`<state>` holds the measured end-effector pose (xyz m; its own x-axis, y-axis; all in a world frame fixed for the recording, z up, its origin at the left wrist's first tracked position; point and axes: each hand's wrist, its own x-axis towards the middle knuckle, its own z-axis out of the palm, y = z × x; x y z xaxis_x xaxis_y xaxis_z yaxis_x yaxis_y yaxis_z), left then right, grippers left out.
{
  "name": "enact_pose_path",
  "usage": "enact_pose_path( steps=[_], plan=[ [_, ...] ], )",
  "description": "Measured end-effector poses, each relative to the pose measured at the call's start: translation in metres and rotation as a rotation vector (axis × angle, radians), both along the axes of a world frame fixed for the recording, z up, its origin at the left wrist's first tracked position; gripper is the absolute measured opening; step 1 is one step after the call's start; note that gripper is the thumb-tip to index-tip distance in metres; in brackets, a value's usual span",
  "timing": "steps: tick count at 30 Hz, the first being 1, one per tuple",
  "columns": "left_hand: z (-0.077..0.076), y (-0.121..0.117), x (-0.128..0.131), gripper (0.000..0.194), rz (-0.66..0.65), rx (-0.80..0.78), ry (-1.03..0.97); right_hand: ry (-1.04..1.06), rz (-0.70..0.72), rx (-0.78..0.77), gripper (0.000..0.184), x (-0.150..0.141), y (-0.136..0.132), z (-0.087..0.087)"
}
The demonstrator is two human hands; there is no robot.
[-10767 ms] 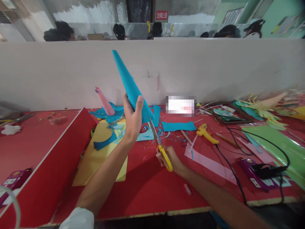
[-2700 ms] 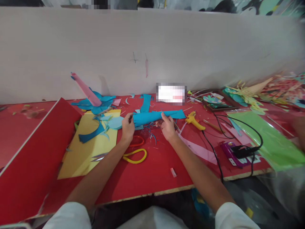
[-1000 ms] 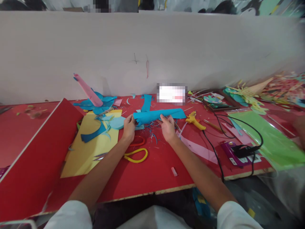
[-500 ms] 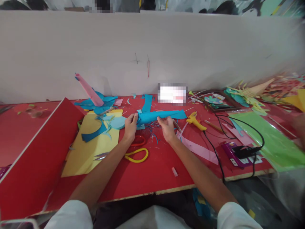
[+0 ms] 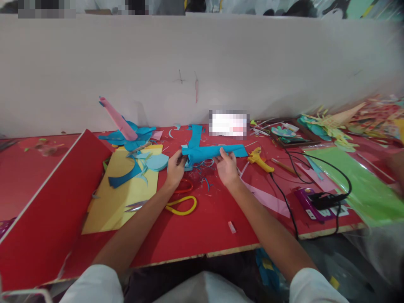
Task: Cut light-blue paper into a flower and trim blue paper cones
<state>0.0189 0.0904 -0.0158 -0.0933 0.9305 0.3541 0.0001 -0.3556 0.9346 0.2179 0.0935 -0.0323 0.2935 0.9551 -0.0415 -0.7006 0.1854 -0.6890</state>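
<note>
A rolled blue paper cone (image 5: 203, 154) lies level between my hands, its wide end with cut flaps at the left. My left hand (image 5: 176, 168) is closed on the flaps at that end. Around the narrower part, my right hand (image 5: 226, 167) grips with the thumb on top. Scissors with yellow and red handles (image 5: 181, 207) rest on the red table below my left forearm, which covers part of them. Behind the cone lies a strip of blue paper (image 5: 195, 135). Fine paper shreds (image 5: 205, 166) are scattered beneath it.
A pink cone on blue petals (image 5: 119, 120) stands at the back left, behind yellow sheets (image 5: 120, 206). To the right are a yellow glue gun (image 5: 261, 161), a purple power strip (image 5: 311, 204) with black cables, and a green sheet (image 5: 353, 181). A red divider (image 5: 63, 202) borders the left.
Earlier I held the cone upright and the scissors in my right hand; the scissors now lie on the table. Lately my left fingers have shifted over the flaps, and the cone has turned slightly.
</note>
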Motion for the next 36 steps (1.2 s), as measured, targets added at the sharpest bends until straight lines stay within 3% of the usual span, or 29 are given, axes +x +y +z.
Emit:
enact_pose_path(
  steps=[7, 14, 19, 24, 32, 36],
  plan=[
    [-0.004, 0.003, -0.001, 0.019, 0.004, -0.072, -0.074, -0.085, 0.110, 0.108, 0.028, -0.004, -0.008, 0.011],
    [-0.003, 0.002, -0.004, 0.022, 0.111, -0.119, -0.125, -0.136, 0.186, 0.136, 0.030, -0.003, -0.013, 0.022],
    [-0.001, 0.002, -0.002, 0.017, 0.122, -0.138, -0.165, -0.107, 0.268, 0.186, 0.035, -0.006, -0.019, 0.031],
    [-0.003, 0.003, -0.001, 0.018, 0.120, -0.151, -0.224, -0.111, 0.266, 0.134, 0.034, -0.011, -0.022, 0.035],
    [-0.007, 0.005, -0.002, 0.054, 0.165, -0.161, -0.279, -0.134, 0.237, 0.121, 0.030, -0.012, -0.021, 0.036],
    [-0.006, 0.007, -0.001, 0.062, 0.163, -0.141, -0.264, -0.153, 0.242, 0.142, 0.033, -0.013, -0.021, 0.034]
  ],
)
